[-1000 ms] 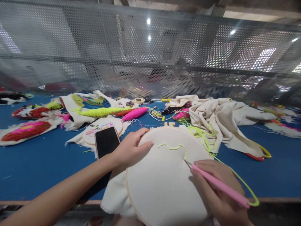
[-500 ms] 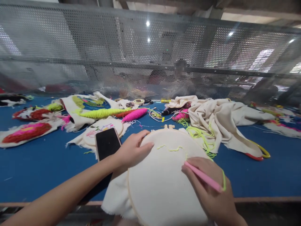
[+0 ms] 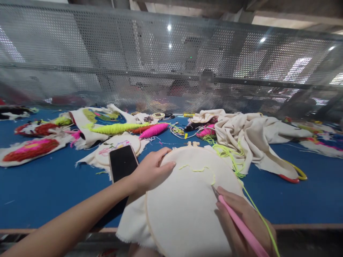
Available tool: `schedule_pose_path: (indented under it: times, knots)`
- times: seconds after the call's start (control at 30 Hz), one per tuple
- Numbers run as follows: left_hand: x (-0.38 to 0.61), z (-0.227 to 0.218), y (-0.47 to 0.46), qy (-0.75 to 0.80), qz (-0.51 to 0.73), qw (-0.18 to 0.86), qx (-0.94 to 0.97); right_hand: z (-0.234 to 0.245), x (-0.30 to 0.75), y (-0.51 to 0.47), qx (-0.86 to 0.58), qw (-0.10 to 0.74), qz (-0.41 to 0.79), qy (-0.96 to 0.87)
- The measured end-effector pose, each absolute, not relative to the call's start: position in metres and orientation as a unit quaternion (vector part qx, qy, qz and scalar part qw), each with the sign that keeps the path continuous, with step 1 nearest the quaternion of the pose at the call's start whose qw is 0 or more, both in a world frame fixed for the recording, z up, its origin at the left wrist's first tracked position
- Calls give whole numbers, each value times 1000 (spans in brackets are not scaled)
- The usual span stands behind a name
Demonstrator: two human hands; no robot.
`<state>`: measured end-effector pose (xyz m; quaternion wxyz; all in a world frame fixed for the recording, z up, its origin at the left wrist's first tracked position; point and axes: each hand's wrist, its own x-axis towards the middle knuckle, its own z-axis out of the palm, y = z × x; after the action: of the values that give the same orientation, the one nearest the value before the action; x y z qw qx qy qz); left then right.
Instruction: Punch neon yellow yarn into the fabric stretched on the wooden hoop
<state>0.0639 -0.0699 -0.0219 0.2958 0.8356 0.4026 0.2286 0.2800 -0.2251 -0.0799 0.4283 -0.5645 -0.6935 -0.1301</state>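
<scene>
My left hand [image 3: 154,169] grips the upper left rim of a wooden embroidery hoop [image 3: 147,210], thumb on top of the cloth. White fabric [image 3: 184,210] is stretched in the hoop and carries a wavy line of neon yellow stitches [image 3: 198,170]. In my right hand [image 3: 241,214] is a pink punch needle [image 3: 242,225], tilted, its metal tip at the lower right end of the stitched line. Neon yellow yarn [image 3: 257,207] runs past the right hand from a loose tangle behind the hoop.
A black-screened phone [image 3: 123,162] lies left of the hoop on the blue table [image 3: 53,192]. Yellow and pink yarn bundles [image 3: 154,131] lie behind. Crumpled cream cloth [image 3: 249,132] is at right. A perforated metal screen [image 3: 107,53] stands at the back, a person beyond it.
My right hand has moved slightly down and right with the punch needle, baring its metal tip. More of the stitched line shows, and the yarn is now drawn straight. The left hand stays put.
</scene>
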Motion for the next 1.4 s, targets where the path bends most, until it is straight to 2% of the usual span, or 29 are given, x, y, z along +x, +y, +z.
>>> schedule_pose_path:
  times: [0.2,0.57,0.77,0.83,1.07,1.27,1.4]
  knots:
    - [64,-23,-69,405,231,291,835,-76,271,-230,-602,426,-83,-671]
    - [65,-23,-68,402,229,287,839,-76,268,-225,-604,429,-92,-665]
    - [64,-23,-69,398,234,297,836,-84,284,-204,-519,436,-169,-716]
    - [63,-23,-69,389,241,304,836,-79,286,-197,-504,427,-175,-730]
    - [63,-21,-73,363,248,306,845,-66,272,-192,-595,350,-87,-718]
    - [65,-24,-70,395,229,281,844,-80,270,-206,-575,427,-128,-686]
    - [65,-26,-68,399,228,275,845,-85,270,-219,-573,428,-120,-689]
